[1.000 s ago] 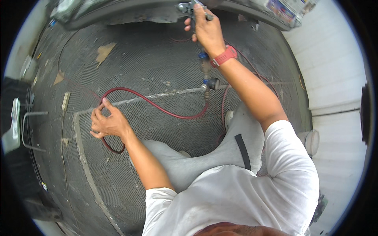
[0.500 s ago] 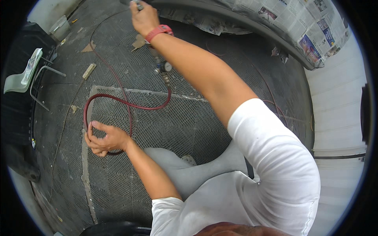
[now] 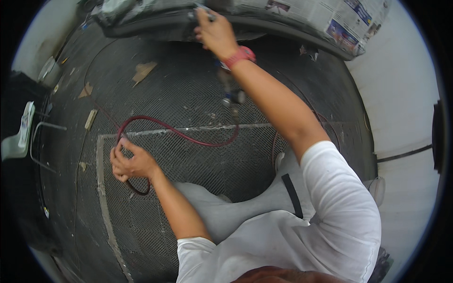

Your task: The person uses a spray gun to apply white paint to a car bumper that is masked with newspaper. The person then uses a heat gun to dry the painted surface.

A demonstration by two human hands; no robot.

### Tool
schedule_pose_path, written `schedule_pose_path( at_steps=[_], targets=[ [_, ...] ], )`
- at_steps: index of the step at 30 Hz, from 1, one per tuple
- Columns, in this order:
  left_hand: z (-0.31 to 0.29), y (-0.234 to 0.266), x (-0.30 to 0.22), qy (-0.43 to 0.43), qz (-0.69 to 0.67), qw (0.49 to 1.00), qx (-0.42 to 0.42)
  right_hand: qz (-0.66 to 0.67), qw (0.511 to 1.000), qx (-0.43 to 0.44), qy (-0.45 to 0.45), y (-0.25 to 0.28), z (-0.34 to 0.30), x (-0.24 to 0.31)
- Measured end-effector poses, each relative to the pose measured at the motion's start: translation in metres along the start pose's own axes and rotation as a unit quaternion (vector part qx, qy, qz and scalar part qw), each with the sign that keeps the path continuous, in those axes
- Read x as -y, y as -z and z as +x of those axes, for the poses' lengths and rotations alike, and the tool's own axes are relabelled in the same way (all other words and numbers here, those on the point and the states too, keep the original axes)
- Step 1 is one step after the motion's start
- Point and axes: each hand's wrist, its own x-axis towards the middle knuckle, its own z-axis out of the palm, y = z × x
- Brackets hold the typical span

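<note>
My right hand (image 3: pixel 218 37), with a red watch on its wrist, is closed around a spray gun, mostly hidden by the fingers. Its metal top (image 3: pixel 211 18) shows beside the dark panel (image 3: pixel 155 27). Below the hand hang blurred fittings with a round pressure gauge (image 3: pixel 239 97). From them a dark red air hose (image 3: pixel 184 136) curves left to my left hand (image 3: pixel 134 162). The fingers of that hand are curled around the hose, low over the floor mat, and a short loop of it hangs beneath.
Newspaper (image 3: pixel 302 19) covers the surface above the panel. At left stand a bent metal frame (image 3: pixel 49 125) and a pale green plastic piece (image 3: pixel 19 141). Cardboard scraps (image 3: pixel 144 71) and a power strip-like bar (image 3: pixel 91 120) lie on the dark textured floor (image 3: pixel 198 174). A whitish wall (image 3: pixel 401 118) rises at right.
My right hand has moved right along the dark panel with the spray gun, and the gauge swings along below. The view has shifted. My left hand still grips the hose.
</note>
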Motion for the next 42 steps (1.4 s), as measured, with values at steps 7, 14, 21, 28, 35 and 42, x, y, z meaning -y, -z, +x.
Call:
schedule_pose_path(
  at_steps=[7,14,21,28,35,42],
  targets=[
    [-0.057,-0.045,-0.097,-0.176,-0.097,0.965,0.166,-0.055,0.989,-0.097,-0.101,0.222,-0.033,-0.027],
    [-0.146,-0.073,-0.178,-0.262,-0.150,0.913,0.274,-0.121,0.966,-0.190,-0.131,0.387,-0.044,-0.061],
    [-0.227,-0.060,-0.251,-0.311,-0.162,0.865,0.359,-0.129,0.944,-0.252,-0.171,0.539,-0.048,-0.091],
    [-0.264,0.006,-0.281,-0.278,-0.167,0.794,0.514,-0.122,0.921,-0.278,-0.245,0.690,-0.024,-0.128],
    [-0.233,0.127,-0.359,-0.159,-0.096,0.656,0.732,-0.101,0.882,-0.352,-0.297,0.835,0.029,-0.170],
    [-0.225,0.226,-0.487,0.066,-0.043,0.589,0.804,-0.056,0.883,-0.359,-0.297,0.883,0.032,-0.160]
  ],
)
